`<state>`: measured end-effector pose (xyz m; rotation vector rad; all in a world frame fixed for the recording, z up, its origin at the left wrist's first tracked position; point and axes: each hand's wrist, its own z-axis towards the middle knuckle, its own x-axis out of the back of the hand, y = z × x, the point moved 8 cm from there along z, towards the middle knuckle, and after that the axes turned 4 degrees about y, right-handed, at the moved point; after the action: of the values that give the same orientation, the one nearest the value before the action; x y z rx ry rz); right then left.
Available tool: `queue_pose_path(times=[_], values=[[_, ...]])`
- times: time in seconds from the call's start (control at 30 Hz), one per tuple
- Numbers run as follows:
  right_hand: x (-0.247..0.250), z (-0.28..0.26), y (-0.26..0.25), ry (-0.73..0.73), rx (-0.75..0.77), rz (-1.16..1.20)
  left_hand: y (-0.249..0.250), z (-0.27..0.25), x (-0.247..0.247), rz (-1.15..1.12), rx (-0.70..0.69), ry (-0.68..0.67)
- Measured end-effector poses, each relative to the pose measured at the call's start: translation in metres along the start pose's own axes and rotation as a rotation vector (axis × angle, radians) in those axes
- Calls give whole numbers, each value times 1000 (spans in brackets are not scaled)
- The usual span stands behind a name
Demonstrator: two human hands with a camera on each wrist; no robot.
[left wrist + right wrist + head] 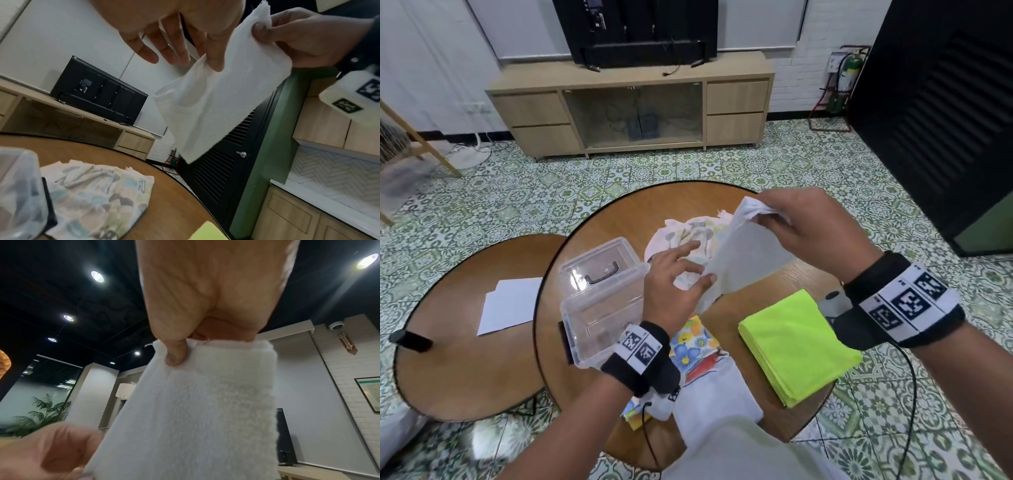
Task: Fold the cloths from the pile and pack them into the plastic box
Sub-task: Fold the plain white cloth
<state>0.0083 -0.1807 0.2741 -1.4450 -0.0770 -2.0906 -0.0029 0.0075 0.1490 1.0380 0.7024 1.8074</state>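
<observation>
A white terry cloth [746,253] hangs above the round wooden table [626,219]. My right hand [768,212] pinches its bunched top edge, thumb on the near face [177,353]. My left hand [693,263] is at the cloth's lower left edge with fingers spread and fairly straight; its thumb [213,63] lies on the cloth. The pile of pale patterned cloths [688,236] lies crumpled behind my left hand. The clear plastic box [599,308] stands at the table's left, its lid with a black handle tipped up behind it.
A folded neon yellow cloth [798,346] lies at the right front. A floral cloth [695,342] and a white cloth [719,394] lie near my body. A lower round table [448,325] at the left carries white paper [506,305].
</observation>
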Motion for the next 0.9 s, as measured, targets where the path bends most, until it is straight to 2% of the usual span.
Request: queue_pose_path(times=[0.07, 0.27, 0.53, 0.6, 0.73, 0.9], values=[[0, -1, 1, -6, 9, -22, -1, -13, -9, 34, 3, -8], [1, -14, 7, -16, -7, -39, -28, -54, -41, 77, 162, -74], [12, -27, 3, 2, -33, 14, -13, -61, -60, 141, -8, -169], [15, -30, 0, -3, -33, 27, -11, -60, -64, 156, -45, -155], [24, -36, 1, -5, -54, 15, -7, -54, -61, 180, -67, -106], [31, -48, 34, 24, -147, 69, -8, -44, -41, 93, -24, -235]])
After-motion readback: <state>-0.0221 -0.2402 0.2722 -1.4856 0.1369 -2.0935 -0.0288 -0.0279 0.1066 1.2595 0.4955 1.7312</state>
